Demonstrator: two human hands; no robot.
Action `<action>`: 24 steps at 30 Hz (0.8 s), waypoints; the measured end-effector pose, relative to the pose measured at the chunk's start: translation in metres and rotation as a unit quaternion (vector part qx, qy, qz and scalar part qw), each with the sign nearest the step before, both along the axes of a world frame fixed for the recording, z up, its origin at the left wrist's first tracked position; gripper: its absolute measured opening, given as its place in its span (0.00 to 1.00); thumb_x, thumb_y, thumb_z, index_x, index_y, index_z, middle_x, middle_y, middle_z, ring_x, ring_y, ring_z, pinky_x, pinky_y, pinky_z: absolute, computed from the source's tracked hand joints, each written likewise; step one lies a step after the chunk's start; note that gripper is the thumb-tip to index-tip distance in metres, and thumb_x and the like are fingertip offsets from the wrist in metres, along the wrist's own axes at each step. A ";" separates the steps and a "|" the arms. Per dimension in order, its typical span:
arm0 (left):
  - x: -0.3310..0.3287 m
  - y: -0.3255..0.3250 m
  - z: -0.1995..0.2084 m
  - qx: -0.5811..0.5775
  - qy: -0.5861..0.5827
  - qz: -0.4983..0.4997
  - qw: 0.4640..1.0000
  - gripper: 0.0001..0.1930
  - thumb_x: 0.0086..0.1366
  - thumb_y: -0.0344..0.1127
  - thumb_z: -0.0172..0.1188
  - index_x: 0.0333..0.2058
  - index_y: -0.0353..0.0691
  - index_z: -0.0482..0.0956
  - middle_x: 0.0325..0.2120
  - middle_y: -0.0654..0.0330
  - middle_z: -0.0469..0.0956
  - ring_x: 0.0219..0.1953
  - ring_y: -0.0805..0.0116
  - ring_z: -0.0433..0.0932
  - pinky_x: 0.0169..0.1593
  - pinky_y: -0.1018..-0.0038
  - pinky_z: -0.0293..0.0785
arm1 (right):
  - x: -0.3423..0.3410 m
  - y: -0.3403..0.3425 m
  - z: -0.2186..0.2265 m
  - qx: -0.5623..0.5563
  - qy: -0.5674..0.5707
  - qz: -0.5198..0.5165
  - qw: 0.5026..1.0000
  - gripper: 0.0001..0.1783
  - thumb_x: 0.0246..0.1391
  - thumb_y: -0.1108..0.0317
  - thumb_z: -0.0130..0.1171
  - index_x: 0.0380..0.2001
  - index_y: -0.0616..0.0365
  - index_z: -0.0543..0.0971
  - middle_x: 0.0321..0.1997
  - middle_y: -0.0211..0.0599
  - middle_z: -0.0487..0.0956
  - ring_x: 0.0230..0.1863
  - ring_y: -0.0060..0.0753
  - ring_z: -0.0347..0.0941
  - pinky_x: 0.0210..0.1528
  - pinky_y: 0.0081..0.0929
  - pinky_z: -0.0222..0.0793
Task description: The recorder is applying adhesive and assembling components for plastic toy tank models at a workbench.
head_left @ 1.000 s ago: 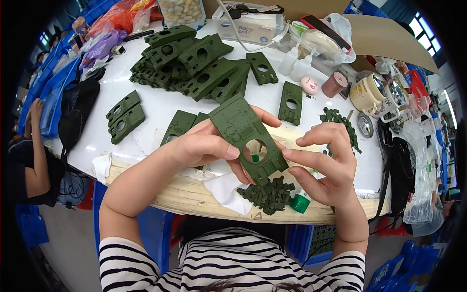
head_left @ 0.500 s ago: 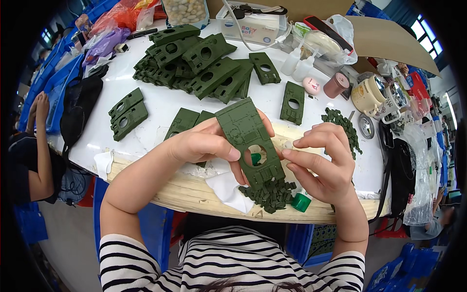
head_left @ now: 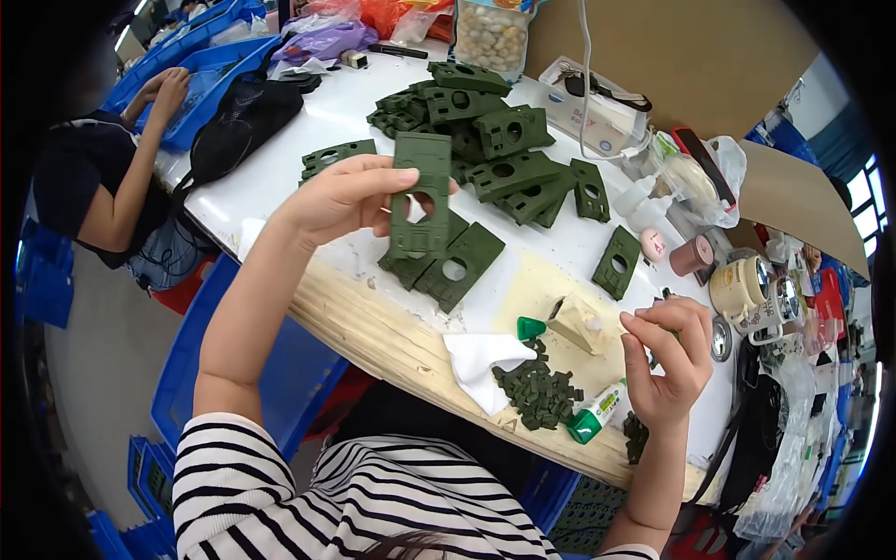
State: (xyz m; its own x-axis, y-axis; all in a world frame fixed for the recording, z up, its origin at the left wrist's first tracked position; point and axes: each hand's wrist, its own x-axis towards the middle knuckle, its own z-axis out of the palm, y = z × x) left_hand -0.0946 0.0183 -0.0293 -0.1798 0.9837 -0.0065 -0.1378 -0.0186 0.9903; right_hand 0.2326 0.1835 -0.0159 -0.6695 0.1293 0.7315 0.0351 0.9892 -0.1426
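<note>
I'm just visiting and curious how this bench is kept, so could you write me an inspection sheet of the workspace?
Surface: white tabletop, worn wooden front edge.
Job's things: green hull-shaped part in hand; pile of similar parts behind; small dark-green pieces heaped near the front edge.
Clutter: white cloth, green-and-white bottle, cream mug, purple plastic bag.
Hands: left hand grips the green part; right hand is raised, partly curled; whether it holds anything, cannot tell.
Cables: white cable passing before a clear box.
Surroundings: co-worker's forearm at left; blue bin below the table.
</note>
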 end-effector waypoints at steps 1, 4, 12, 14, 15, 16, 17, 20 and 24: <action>-0.012 -0.012 -0.001 -0.025 0.002 0.020 0.999 0.18 0.65 0.41 0.54 0.45 0.32 0.77 0.33 0.58 0.80 0.25 0.80 0.76 0.22 0.85 0.70 | 0.000 -0.001 0.001 0.000 0.000 0.000 1.000 0.12 0.34 0.76 0.67 0.29 0.54 0.82 0.29 0.33 0.76 0.34 0.39 0.69 0.39 0.36 0.68; -0.037 -0.038 -0.012 -0.113 0.047 0.082 0.989 0.13 0.65 0.44 0.57 0.33 0.38 0.79 0.26 0.64 0.79 0.21 0.84 0.71 0.19 0.86 0.60 | -0.002 -0.004 0.000 -0.006 -0.010 0.005 1.000 0.12 0.35 0.76 0.67 0.29 0.54 0.82 0.29 0.32 0.76 0.35 0.39 0.69 0.39 0.36 0.68; -0.034 -0.034 -0.021 -0.233 0.225 0.033 0.946 0.18 0.64 0.49 0.56 0.25 0.40 0.78 0.20 0.67 0.78 0.17 0.85 0.63 0.21 0.83 0.57 | -0.005 -0.004 -0.004 -0.013 -0.019 0.011 1.000 0.11 0.35 0.77 0.67 0.29 0.55 0.82 0.28 0.31 0.76 0.35 0.38 0.69 0.40 0.35 0.67; -0.032 -0.030 -0.024 -0.231 0.252 0.047 0.939 0.20 0.63 0.52 0.57 0.24 0.39 0.78 0.19 0.67 0.76 0.18 0.84 0.64 0.21 0.82 0.57 | -0.005 -0.003 -0.003 -0.010 -0.025 0.014 1.000 0.11 0.35 0.77 0.67 0.28 0.55 0.82 0.28 0.31 0.76 0.35 0.38 0.69 0.40 0.35 0.67; -0.032 -0.028 -0.025 -0.228 0.267 0.049 0.935 0.20 0.63 0.51 0.58 0.25 0.38 0.78 0.19 0.67 0.76 0.18 0.84 0.64 0.22 0.81 0.57 | -0.005 -0.004 -0.003 -0.008 -0.025 0.015 1.000 0.11 0.35 0.77 0.67 0.28 0.55 0.82 0.28 0.31 0.76 0.35 0.38 0.69 0.40 0.35 0.66; -0.033 -0.027 -0.026 -0.225 0.282 0.051 0.931 0.20 0.63 0.51 0.58 0.26 0.37 0.79 0.18 0.67 0.75 0.19 0.83 0.65 0.22 0.81 0.57 | -0.005 -0.003 -0.003 -0.006 -0.026 0.017 1.000 0.12 0.35 0.77 0.67 0.28 0.55 0.82 0.28 0.31 0.76 0.35 0.38 0.69 0.41 0.35 0.66; -0.033 -0.025 -0.027 -0.221 0.297 0.053 0.927 0.20 0.63 0.51 0.58 0.27 0.35 0.79 0.18 0.67 0.75 0.19 0.83 0.65 0.22 0.80 0.57 | -0.005 -0.003 -0.003 -0.006 -0.027 0.015 0.999 0.12 0.35 0.77 0.67 0.28 0.55 0.82 0.28 0.30 0.76 0.35 0.38 0.69 0.41 0.35 0.66; -0.032 -0.022 -0.030 -0.187 0.327 0.099 0.921 0.17 0.62 0.45 0.61 0.30 0.33 0.78 0.18 0.66 0.74 0.19 0.82 0.66 0.23 0.79 0.58 | -0.005 -0.004 -0.005 -0.008 -0.029 0.013 0.999 0.12 0.35 0.76 0.67 0.28 0.55 0.81 0.27 0.30 0.76 0.35 0.37 0.69 0.41 0.36 0.66; -0.026 -0.022 -0.039 -0.154 0.349 0.187 0.905 0.14 0.59 0.40 0.64 0.32 0.32 0.77 0.18 0.64 0.74 0.20 0.80 0.68 0.24 0.78 0.61 | -0.007 -0.004 -0.004 -0.009 -0.028 0.021 0.999 0.12 0.35 0.76 0.67 0.28 0.55 0.81 0.27 0.29 0.76 0.34 0.36 0.69 0.41 0.36 0.66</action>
